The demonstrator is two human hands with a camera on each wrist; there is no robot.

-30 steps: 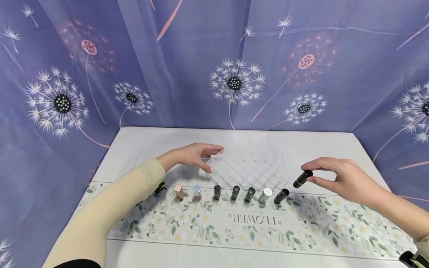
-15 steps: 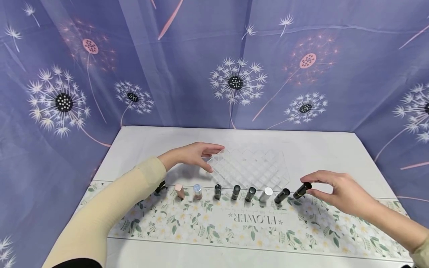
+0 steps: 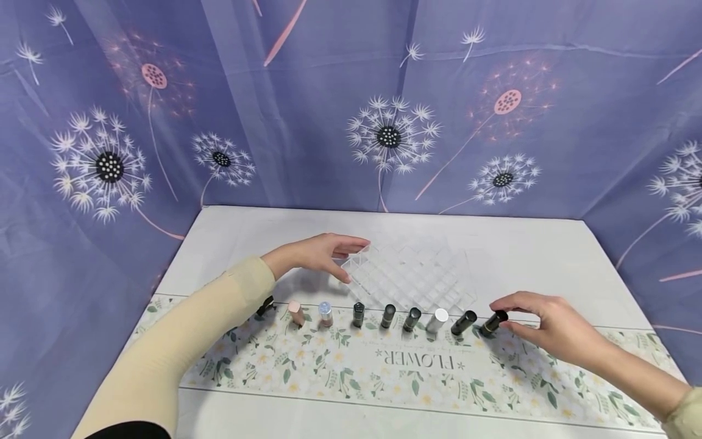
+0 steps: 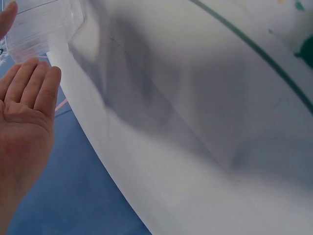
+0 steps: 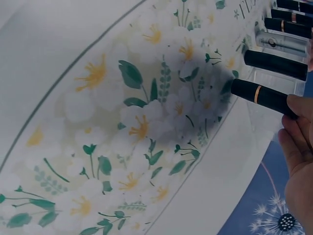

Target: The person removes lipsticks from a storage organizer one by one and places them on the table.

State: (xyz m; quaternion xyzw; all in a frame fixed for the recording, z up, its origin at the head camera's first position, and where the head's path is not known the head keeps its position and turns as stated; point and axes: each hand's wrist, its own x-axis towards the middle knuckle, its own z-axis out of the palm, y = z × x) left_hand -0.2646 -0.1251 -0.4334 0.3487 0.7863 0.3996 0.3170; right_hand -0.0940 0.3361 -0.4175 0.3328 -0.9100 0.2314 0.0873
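My right hand (image 3: 554, 324) pinches the top of a black lipstick tube (image 5: 260, 94) with a gold band, between thumb and fingertips. Its lower end is down at the flowered strip, at the right end of a row of lipsticks. Just left of it stand another black lipstick (image 3: 464, 322) and a silver one (image 3: 437, 321). The left hand (image 3: 318, 252) spreads at the left end of a clear acrylic organizer (image 3: 411, 277) with a grid of compartments. Fingers are straight in the left wrist view, close to the organizer's clear wall (image 4: 44, 24).
Farther left in the row are several dark tubes, one a faceted black tube (image 3: 359, 314), then a blue-capped tube (image 3: 325, 314) and a pink one (image 3: 296, 313). A dark item (image 3: 266, 305) is partly hidden by the left sleeve. A purple dandelion curtain (image 3: 307, 122) surrounds the white table (image 3: 526, 256).
My right hand has lowered the black lipstick toward the viewer, down to the flowered strip beside the other black tube. The left hand has stayed at the organizer.
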